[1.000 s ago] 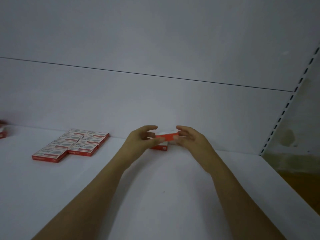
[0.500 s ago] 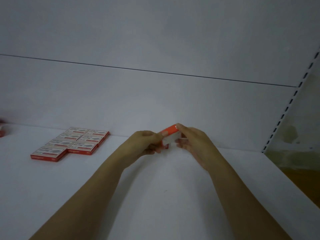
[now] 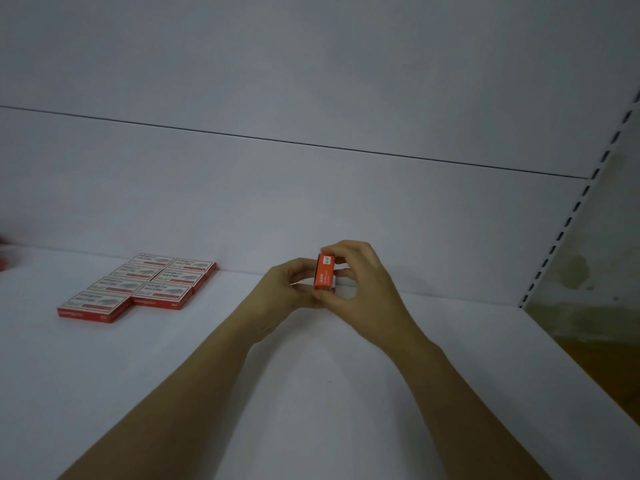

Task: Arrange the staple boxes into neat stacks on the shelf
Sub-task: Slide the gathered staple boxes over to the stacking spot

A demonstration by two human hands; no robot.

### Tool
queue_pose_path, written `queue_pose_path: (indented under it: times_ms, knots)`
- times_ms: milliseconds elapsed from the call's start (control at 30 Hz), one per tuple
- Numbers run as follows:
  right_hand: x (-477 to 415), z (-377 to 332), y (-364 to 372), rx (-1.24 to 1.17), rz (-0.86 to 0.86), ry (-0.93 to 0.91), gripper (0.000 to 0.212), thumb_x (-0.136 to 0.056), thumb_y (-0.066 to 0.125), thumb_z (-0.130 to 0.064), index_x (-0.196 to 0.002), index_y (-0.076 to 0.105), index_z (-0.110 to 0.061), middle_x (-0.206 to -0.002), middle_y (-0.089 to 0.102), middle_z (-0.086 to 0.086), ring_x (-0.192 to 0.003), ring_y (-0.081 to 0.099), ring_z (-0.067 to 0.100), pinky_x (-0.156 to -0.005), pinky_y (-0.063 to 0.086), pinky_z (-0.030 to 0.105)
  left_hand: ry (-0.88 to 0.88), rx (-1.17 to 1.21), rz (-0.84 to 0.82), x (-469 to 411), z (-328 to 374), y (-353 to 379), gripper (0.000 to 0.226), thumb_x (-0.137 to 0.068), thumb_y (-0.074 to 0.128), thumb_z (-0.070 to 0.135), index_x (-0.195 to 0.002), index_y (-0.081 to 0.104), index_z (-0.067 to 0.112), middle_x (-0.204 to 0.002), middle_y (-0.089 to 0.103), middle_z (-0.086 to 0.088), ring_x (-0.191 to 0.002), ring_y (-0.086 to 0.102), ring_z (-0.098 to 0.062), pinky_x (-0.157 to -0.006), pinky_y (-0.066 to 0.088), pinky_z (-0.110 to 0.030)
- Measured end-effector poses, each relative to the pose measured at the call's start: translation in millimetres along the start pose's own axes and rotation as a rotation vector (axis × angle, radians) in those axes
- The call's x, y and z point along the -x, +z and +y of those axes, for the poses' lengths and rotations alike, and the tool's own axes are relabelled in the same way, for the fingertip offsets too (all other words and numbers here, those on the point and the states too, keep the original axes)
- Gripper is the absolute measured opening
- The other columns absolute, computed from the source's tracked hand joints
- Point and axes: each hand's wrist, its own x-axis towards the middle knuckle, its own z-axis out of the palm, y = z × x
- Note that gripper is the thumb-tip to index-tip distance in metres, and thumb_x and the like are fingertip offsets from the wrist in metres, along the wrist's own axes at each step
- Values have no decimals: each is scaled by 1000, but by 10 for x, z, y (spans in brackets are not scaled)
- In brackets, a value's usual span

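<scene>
Fingers (image 3: 341, 249) of the right hand (image 3: 367, 292) are curled over the upper end of one box (image 3: 325, 273), with the thumb under its lower end, so the box is pinched end to end. The left hand (image 3: 285, 291) is also curled; its fingertips (image 3: 304, 295) meet the lower left edge of the same box, and a pale strip shows just beside them. Whether that strip is part of the box cannot be determined.

The box stands on end, long axis close to vertical. Its orange-red face is turned toward the camera, with a white label at the top. It sits between the two hands, above the shelf (image 3: 311, 393) and near the back panel (image 3: 311, 209). Both forearms reach in from the lower edge of the view and converge at the box.

Seven more boxes (image 3: 138, 285) lie flat on the shelf, well apart to the left. They form two adjoining rows, four in the left row and three in the right, printed tops up and red sides showing.

A slotted upright (image 3: 571, 216) bounds the shelf on the right. A blurred red object (image 3: 2, 258) is cut off at the left edge.
</scene>
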Motion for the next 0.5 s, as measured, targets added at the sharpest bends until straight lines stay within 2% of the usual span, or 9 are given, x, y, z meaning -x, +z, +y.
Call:
queue_pose_path:
  times_ms: [100, 200, 300, 367, 500]
  knots:
    - [-36, 65, -90, -132, 53, 94, 44, -75, 75, -6, -111, 55, -22, -119, 53, -5, -104, 58, 4, -80, 48, 8, -14, -13, 79, -10, 36, -41, 48, -66, 77, -8, -107, 61, 10, -108, 69, -6, -88, 69, -20, -81, 55, -25]
    - [-56, 183, -174, -252, 26, 263, 49, -75, 74, -4, -114, 51, -24, -117, 60, -4, -110, 59, 10, -87, 50, 19, 38, -11, 142, 12, 129, -75, 54, -64, 77, -12, -110, 59, 9, -108, 68, -5, -87, 67, -18, -75, 58, -26]
    - [-31, 263, -157, -314, -61, 354, 51, -76, 73, 0, -116, 50, -22, -117, 61, 0, -107, 61, 14, -88, 51, 24, 109, -133, 137, 67, 244, -54, 53, -64, 80, -5, -109, 61, 15, -106, 66, 2, -86, 64, -21, -77, 59, -32]
    - [-10, 281, -113, -304, -113, 379, 47, -76, 73, -1, -113, 53, -23, -115, 63, 1, -104, 63, 15, -87, 53, 26, 152, -210, 105, 104, 294, -23, 51, -64, 82, 0, -105, 62, 22, -101, 64, 9, -83, 64, -19, -76, 58, -30]
    - [5, 299, -32, -317, -134, 391, 47, -74, 74, -2, -112, 55, -23, -112, 65, 1, -104, 63, 19, -92, 53, 40, 239, -313, 77, 126, 288, 15, 53, -62, 83, 4, -103, 61, 31, -99, 63, 11, -78, 62, -10, -76, 57, -26]
